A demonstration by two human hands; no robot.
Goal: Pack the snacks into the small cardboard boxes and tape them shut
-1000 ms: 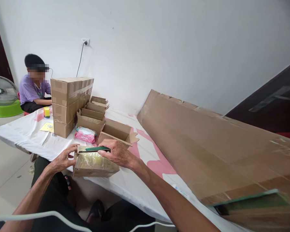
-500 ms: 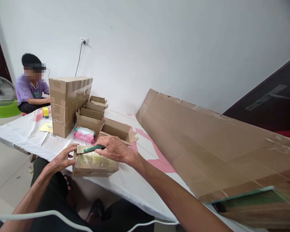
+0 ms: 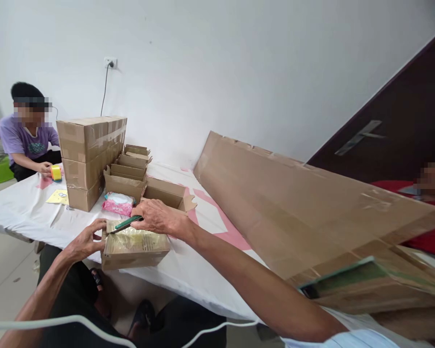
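Head view. Your right hand (image 3: 155, 218) is closed around the green knife (image 3: 125, 224), its tip resting on the far left corner of the taped box (image 3: 134, 247), lower left of centre in the frame. Your left hand (image 3: 85, 240) is curled against the box's left end, fingers half open and pressing the cardboard, not wrapped around it.

Risks:
- The knife tip points toward your left fingertips, which sit just beside it. A slip along the glossy tape could carry the blade into them.
- The box lies at the near edge of the table (image 3: 21, 210). A hard push toward you could tip it off.

Room to move:
- Open cartons (image 3: 165, 194) and a pink pack (image 3: 116, 204) stand just behind the box.
- The large cardboard sheet (image 3: 293, 203) closes off the right.
- Bare tabletop lies to the left, short of the box stack (image 3: 89, 154), where another person's hand touches a tape roll (image 3: 55, 172).
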